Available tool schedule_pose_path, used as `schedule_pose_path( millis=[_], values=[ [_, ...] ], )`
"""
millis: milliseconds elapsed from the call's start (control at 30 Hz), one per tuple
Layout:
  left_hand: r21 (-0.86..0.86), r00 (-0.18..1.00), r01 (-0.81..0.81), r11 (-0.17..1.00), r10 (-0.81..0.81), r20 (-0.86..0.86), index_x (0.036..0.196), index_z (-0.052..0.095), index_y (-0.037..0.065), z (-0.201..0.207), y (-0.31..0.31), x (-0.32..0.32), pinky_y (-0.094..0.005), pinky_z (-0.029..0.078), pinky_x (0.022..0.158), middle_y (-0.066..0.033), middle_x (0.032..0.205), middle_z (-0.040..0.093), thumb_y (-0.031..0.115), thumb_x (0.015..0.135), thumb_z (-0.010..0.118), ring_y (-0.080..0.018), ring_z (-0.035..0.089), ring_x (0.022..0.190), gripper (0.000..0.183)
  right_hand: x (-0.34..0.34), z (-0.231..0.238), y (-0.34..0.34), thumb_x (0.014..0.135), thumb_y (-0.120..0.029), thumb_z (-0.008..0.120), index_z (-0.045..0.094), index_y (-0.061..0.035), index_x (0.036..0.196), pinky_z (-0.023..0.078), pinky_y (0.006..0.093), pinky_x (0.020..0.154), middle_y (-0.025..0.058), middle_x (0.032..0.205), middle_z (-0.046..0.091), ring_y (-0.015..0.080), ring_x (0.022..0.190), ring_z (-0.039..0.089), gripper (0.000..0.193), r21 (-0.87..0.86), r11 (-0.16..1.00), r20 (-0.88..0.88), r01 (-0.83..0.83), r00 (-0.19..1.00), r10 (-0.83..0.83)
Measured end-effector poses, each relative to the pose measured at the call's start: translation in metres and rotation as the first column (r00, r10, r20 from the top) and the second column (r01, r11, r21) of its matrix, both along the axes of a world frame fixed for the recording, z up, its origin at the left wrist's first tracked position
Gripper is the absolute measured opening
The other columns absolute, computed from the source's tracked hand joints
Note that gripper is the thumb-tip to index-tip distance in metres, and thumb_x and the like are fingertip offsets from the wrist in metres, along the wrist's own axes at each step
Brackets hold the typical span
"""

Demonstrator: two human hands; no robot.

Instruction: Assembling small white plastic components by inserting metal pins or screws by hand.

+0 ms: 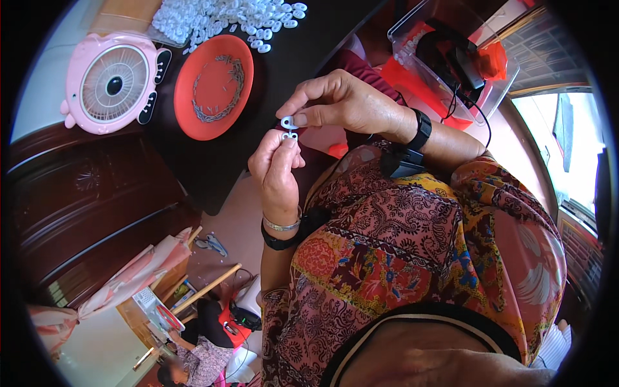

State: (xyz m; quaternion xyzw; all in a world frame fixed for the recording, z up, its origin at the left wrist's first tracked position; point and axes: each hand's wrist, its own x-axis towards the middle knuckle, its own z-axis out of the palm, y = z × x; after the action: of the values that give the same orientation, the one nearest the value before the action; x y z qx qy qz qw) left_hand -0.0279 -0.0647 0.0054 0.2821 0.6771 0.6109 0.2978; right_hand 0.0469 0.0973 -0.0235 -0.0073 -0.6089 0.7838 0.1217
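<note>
From here, the left hand (pixel 278 169) and right hand (pixel 345 103) each pinch a white piece (pixel 284 121), likely light, stiff, best edge-held.

Two hands, one left hand (pixel 277 169) and one right hand (pixel 351 102), are holding two small white pieces (pixel 287 122), one apiece. Two black wristbands (pixel 422 130) are circling the wrists, one on each. One worktop (pixel 290 61) is carrying one red dish (pixel 187 85). One pink fan (pixel 115 85), one clear box (pixel 493 97) and one other person (pixel 209 359) are showing. Heaped white pieces (pixel 209 19) and metal pins (pixel 240 79) are lying too densely for counting.
</note>
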Motion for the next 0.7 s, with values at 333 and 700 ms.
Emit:
schedule_pose_path(
  millis=[333, 700],
  values=[
    [-0.038, 0.999, -0.017, 0.999, 0.015, -0.049, 0.071, 0.049, 0.001, 0.001, 0.002, 0.002, -0.0243, 0.036, 0.056, -0.0015, 0.062, 0.043, 0.013, 0.088, 0.047, -0.0091, 0.040, 0.059, 0.022, 0.001, 0.004, -0.002, 0.085, -0.011, 0.067, 0.068, -0.0005, 0.104, 0.048, 0.0262, 0.083, 0.0075, 0.093, 0.068, 0.0132, 0.088, 0.063, 0.021, 0.165, 0.986, -0.106, 0.021, 0.994, -0.003],
    [0.034, 0.994, -0.049, 0.998, 0.045, 0.105, 0.081, 0.053, -0.003, -0.001, 0.011, 0.003, -0.0240, 0.040, 0.057, -0.0024, 0.065, 0.045, 0.011, 0.094, 0.043, -0.0102, 0.043, 0.059, 0.021, 0.006, 0.009, -0.001, 0.077, -0.008, 0.073, 0.067, -0.0010, 0.104, 0.052, 0.0286, 0.073, 0.0092, 0.088, 0.064, 0.0181, 0.085, 0.065, 0.029, 0.286, 0.944, -0.202, 0.164, 0.973, -0.108]
  ],
)
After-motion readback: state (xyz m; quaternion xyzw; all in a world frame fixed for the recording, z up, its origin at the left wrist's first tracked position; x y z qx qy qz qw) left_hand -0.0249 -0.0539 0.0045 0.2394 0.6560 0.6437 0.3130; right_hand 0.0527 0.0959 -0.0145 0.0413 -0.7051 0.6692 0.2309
